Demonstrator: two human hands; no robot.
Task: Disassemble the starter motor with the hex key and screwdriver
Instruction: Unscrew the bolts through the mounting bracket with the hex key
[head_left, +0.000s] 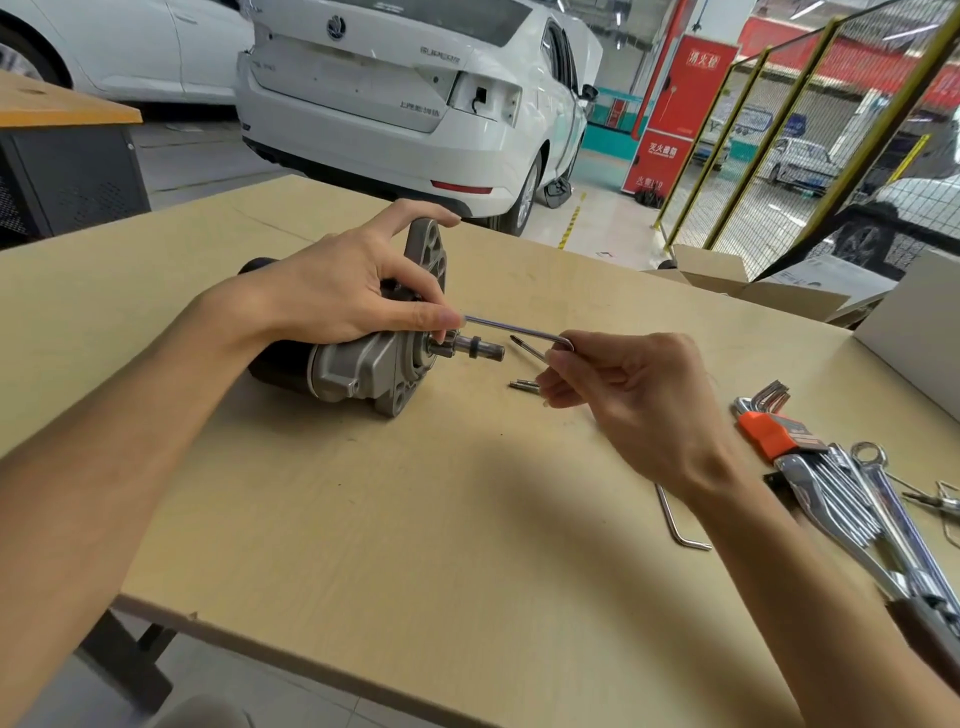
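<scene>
The starter motor (358, 364) lies on its side on the desk (415, 519), black body to the left, grey cast housing and flange to the right, its short shaft pointing right. The left hand (337, 291) rests on top of it, thumb and one finger pinching the long end of a hex key (514, 328) just above the shaft, index finger stretched over the flange's upper edge. The key runs from those fingers rightward to the right hand (623, 384), whose fingers pinch its bend, the short leg slanting down-left below them. Just under the right hand's fingers lie a few loose bolts (523, 385) on the desk. Below that wrist lies a second hex key (675, 519), flat and apart from the hand. Further right sits a hex key set (763, 421) in an orange holder, touching a fan of chrome spanners (852, 504). Beyond the desk stands a white car (405, 98), with cardboard boxes (753, 280) at the far right edge.
</scene>
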